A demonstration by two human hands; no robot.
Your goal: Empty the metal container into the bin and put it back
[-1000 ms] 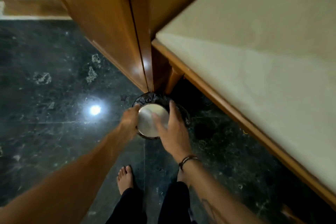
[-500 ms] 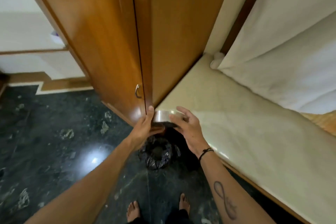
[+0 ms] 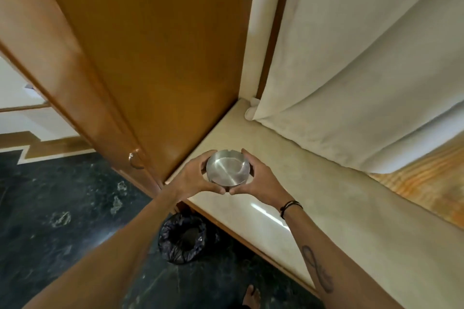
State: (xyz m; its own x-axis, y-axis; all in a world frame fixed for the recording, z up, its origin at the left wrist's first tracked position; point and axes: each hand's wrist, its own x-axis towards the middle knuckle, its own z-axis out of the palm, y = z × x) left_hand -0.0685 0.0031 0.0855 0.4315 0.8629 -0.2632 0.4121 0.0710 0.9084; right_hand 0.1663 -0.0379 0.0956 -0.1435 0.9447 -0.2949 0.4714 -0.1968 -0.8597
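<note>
A round, shallow metal container (image 3: 228, 167) sits upright between both my hands, its inside bare and shiny. My left hand (image 3: 194, 178) cups its left rim and my right hand (image 3: 258, 178) cups its right rim, thumbs meeting below it. I hold it over the near left corner of the cream stone ledge (image 3: 326, 208); whether it touches the ledge I cannot tell. Down on the dark floor, below my left forearm, stands the bin (image 3: 182, 239) lined with a black bag.
A tall wooden wardrobe (image 3: 150, 57) with a small handle (image 3: 134, 159) rises just left of the ledge. Cream curtains (image 3: 364, 70) hang at the ledge's back right. The ledge's wooden edge (image 3: 251, 246) juts over the dark marble floor (image 3: 62, 208). One bare foot (image 3: 251, 296) shows below.
Both hands have lifted the container from over the bin up to the ledge's corner and turned it upright. The view has tilted up with it.
</note>
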